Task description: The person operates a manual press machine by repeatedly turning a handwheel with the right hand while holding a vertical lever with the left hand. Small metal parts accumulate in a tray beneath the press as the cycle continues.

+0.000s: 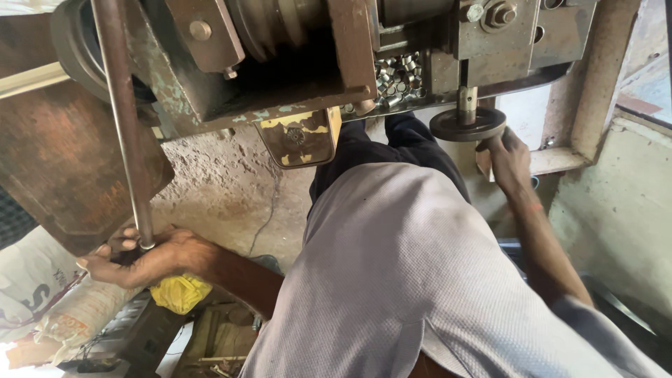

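Note:
My left hand wraps around the lower end of a long steel lever rod that runs up the left side of a rusty machine. My right hand grips the rim of a dark round handwheel on a short vertical shaft under the machine's right side. Between my arms are my grey shirt and dark trousers.
Several small shiny metal sleeves lie heaped in the machine bed. A yellow-edged plate hangs below it. A yellow rag and printed sacks lie at lower left. A concrete wall stands to the right.

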